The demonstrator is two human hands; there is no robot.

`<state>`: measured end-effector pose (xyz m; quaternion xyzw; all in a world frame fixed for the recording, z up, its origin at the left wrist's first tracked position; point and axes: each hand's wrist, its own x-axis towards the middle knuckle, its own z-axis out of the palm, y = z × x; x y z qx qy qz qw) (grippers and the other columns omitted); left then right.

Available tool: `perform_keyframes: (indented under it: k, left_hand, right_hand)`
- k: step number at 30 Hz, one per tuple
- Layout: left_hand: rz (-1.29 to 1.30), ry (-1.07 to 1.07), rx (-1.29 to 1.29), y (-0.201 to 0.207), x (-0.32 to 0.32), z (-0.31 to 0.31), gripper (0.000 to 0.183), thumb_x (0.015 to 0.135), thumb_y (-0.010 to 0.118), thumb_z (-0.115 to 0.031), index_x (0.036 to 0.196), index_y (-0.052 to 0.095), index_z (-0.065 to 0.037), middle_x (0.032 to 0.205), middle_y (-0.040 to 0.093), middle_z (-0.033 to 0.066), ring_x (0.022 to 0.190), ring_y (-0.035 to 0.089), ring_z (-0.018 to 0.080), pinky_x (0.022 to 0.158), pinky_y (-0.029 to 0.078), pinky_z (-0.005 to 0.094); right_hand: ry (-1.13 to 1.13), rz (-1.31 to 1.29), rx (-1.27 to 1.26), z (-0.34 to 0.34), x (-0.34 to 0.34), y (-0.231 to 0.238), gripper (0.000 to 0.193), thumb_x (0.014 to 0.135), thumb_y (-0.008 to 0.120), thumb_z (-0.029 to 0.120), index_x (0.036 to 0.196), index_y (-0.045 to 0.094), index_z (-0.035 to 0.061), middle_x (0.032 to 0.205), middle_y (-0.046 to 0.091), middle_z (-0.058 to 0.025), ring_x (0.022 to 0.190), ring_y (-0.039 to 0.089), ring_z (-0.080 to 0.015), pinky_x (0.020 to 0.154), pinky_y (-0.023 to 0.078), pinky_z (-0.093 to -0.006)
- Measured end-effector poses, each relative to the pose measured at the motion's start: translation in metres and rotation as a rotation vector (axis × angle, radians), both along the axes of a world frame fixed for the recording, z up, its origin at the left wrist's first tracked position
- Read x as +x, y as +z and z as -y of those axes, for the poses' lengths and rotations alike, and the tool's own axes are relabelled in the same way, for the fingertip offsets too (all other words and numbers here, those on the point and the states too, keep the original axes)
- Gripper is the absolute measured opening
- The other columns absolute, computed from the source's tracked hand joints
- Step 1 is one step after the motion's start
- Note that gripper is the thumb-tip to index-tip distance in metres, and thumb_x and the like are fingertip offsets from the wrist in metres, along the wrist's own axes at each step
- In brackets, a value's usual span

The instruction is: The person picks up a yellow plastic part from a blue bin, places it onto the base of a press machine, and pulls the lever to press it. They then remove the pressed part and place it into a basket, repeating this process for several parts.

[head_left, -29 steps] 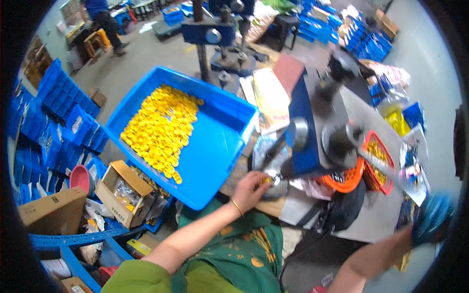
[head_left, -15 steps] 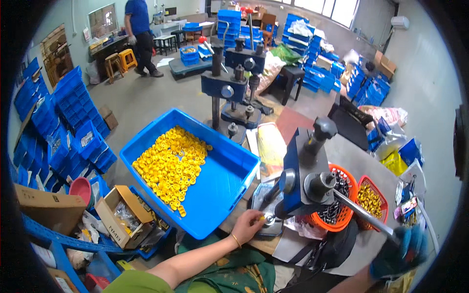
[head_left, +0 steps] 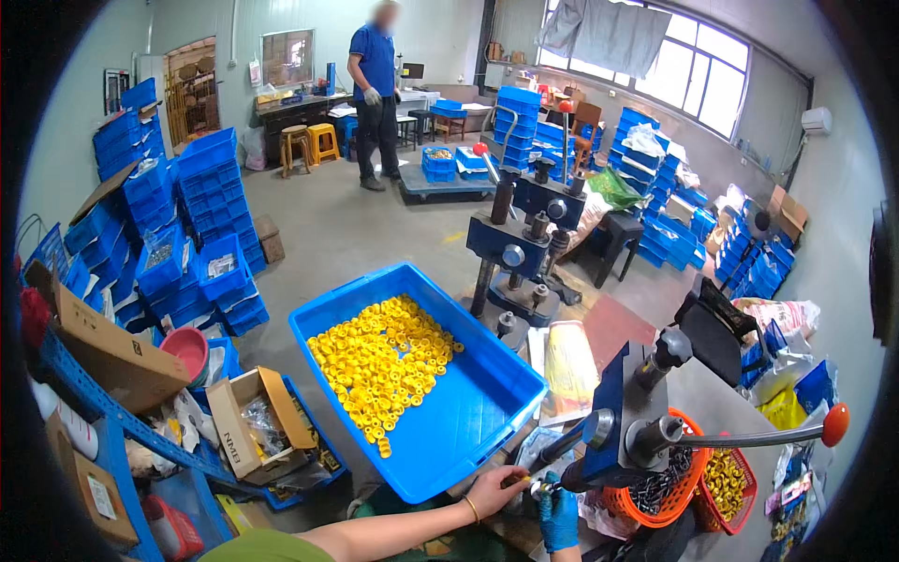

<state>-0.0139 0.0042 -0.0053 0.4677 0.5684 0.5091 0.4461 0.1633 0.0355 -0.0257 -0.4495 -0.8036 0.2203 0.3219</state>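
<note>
Arbor press (head_left: 609, 426), landmark. Bare L hand (head_left: 496, 491), lower L of press: fingertips pinched on sm. yellow piece (head_left: 512, 481). Gloved R hand (head_left: 559, 517), by press base: fingers bent, grip can't be told. Blue tub (head_left: 487, 407) w/ yellow rings (head_left: 379, 361), L of press; orange basket (head_left: 695, 426), R.

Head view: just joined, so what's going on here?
A small yellow piece shows at the fingertips of the bare left hand, at the base of a blue hand press. The blue-gloved right hand is close beside it; its grip is hard to make out. No hand is on the press's lever. To the left, loose yellow parts lie in a blue tray; to the right sit an orange basket of dark parts and a red basket of yellow pieces. Another person stands in the background.
</note>
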Motion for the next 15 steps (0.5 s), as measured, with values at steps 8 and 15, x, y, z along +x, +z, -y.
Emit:
perform_keyframes:
  k: [8, 15]
  left_hand:
    - [-0.700, -0.158, 0.617, -0.018, 0.013, -0.011, 0.023, 0.077, 0.061, -0.019, 0.098, 0.060, -0.012, 0.098, 0.059, 0.0032, 0.089, 0.053, 0.0205, 0.079, 0.042, 0.0317]
    - [-0.631, -0.151, 0.391, -0.009, 0.010, 0.000, 0.033, 0.075, 0.062, -0.022, 0.106, 0.057, -0.010, 0.102, 0.055, 0.0082, 0.094, 0.051, 0.0221, 0.079, 0.041, 0.0346]
  right_hand:
    - [-0.221, -0.392, -0.136, -0.003, 0.027, -0.002, 0.025, 0.075, 0.061, 0.003, 0.097, 0.051, -0.0010, 0.092, 0.058, -0.0094, 0.082, 0.053, -0.0155, 0.074, 0.043, -0.0291]
    - [-0.249, -0.431, -0.168, 0.009, 0.006, 0.049, 0.024, 0.069, 0.066, 0.003, 0.089, 0.053, 0.0032, 0.087, 0.057, -0.0100, 0.079, 0.054, -0.0172, 0.068, 0.045, -0.0314]
